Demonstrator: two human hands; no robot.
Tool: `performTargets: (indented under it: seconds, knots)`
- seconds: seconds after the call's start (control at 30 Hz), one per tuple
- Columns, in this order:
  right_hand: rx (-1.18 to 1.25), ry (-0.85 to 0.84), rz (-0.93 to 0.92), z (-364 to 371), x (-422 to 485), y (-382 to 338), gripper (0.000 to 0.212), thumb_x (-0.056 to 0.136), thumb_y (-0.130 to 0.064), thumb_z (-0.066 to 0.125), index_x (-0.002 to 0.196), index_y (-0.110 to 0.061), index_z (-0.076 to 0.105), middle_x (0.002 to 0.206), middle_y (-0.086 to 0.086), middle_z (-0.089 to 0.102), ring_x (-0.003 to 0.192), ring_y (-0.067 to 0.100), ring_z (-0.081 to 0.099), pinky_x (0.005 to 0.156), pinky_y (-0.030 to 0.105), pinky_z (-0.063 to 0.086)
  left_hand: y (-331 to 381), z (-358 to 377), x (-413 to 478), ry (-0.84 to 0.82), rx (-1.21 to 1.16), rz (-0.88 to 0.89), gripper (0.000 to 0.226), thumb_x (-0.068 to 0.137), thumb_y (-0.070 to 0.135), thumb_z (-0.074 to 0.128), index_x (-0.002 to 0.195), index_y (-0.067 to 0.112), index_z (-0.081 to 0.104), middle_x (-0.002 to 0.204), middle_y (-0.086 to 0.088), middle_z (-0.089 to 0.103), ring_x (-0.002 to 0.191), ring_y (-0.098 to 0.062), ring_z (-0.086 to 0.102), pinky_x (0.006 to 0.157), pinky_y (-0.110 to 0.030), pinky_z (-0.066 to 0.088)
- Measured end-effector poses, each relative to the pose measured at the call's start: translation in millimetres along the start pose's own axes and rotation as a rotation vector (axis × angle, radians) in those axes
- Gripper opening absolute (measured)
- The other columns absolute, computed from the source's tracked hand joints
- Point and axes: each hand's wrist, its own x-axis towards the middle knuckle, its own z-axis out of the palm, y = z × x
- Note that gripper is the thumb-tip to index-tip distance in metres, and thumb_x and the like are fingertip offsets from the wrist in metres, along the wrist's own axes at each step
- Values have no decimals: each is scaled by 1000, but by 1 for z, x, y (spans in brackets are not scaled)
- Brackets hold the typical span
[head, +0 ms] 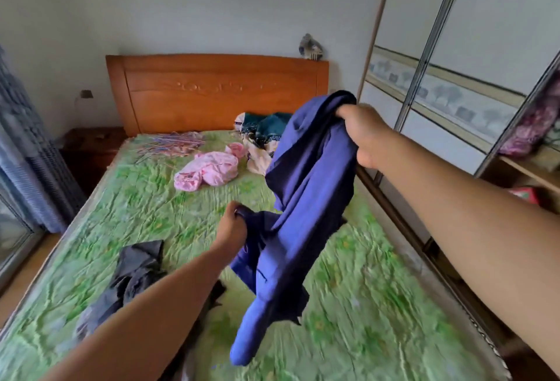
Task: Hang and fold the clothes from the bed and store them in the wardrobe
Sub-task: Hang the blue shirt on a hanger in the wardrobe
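The right grip [363, 135] is clenched round the upper end of a dark blue garment [306, 183], holding it up above the right side of the green-covered bed [151, 214], close to the wardrobe [454, 47]. The left grip [231, 226], lower and nearer the middle of the bed, grasps another fold of the same cloth. The garment hangs slanting between the two, and its lower end dangles free above the bed (blurred, so its cut is hard to tell). A black garment [136, 271] lies crumpled on the near left of the bed. Further up lies a pink garment [209, 170], and beyond it, by the wooden headboard [218, 92], is a heap of teal and pale clothes [263, 132]. At the far right the wardrobe stands open, with purple patterned fabric [536, 120] resting on a shelf [527, 168].
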Motion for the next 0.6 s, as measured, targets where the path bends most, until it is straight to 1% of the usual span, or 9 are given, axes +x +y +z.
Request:
performTargets:
  seconds: [0.13,0.23,0.3,0.37,0.4,0.43,0.47,0.53,0.6]
  knots:
    - [-415,-144,27,-33,0,43,7,85,-9,61,91,-10,63,90,14,68,78,26,65,70,36,52,74,-7,10,44,-143,174,34,91,0,34,111,18,56,93,1,61,88,-18,55,73,-27,45]
    - [-875,-426,252,-44,-4,58,38,78,-29,75,111,-18,58,114,2,61,93,21,62,78,33,54,135,-13,5,12,-215,366,30,92,2,33,103,21,53,91,-2,60,83,-14,54,75,-32,45]
    - [-883,-410,207,-36,0,54,61,77,-40,76,132,-32,52,131,-8,48,109,23,58,83,38,55,167,-16,-6,-43,-239,487,26,89,3,33,100,17,53,93,-9,62,84,-15,56,79,-34,47]
    - [-713,-349,-51,-17,4,44,69,81,-32,74,143,-34,45,123,-1,54,100,19,60,72,28,52,187,-18,-18,-126,-257,580,28,87,-1,33,97,17,53,93,-13,66,85,-15,59,81,-35,50]
    - [-625,-379,-191,-5,4,39,52,83,-23,71,133,-25,55,108,4,61,84,19,61,64,26,48,194,-18,-25,-162,-250,619,32,86,-3,33,96,20,53,92,-11,67,85,-15,60,82,-35,50]
    - [-620,-419,-283,7,2,37,25,84,-15,65,109,-15,64,87,10,61,69,21,57,58,28,43,199,-19,-32,-193,-238,650,35,84,-3,33,95,23,53,90,-6,67,85,-14,60,81,-34,50]
    - [-607,-450,-355,17,1,39,5,83,-10,57,82,-13,60,71,8,55,60,22,50,57,35,39,201,-20,-37,-222,-227,672,35,82,-2,32,95,24,52,89,-5,66,85,-14,60,81,-33,50]
    - [-570,-368,-351,28,0,46,21,83,-8,48,67,-22,50,66,1,53,62,23,48,59,45,41,200,-23,-43,-247,-172,696,31,83,-3,35,97,18,52,94,-16,63,87,-22,58,83,-39,48]
    - [-457,-233,-343,30,1,47,23,86,-7,51,77,-27,57,80,-1,64,74,22,59,64,36,44,192,-31,-43,-266,-82,702,22,86,-5,43,101,7,53,98,-23,59,90,-24,54,84,-42,45]
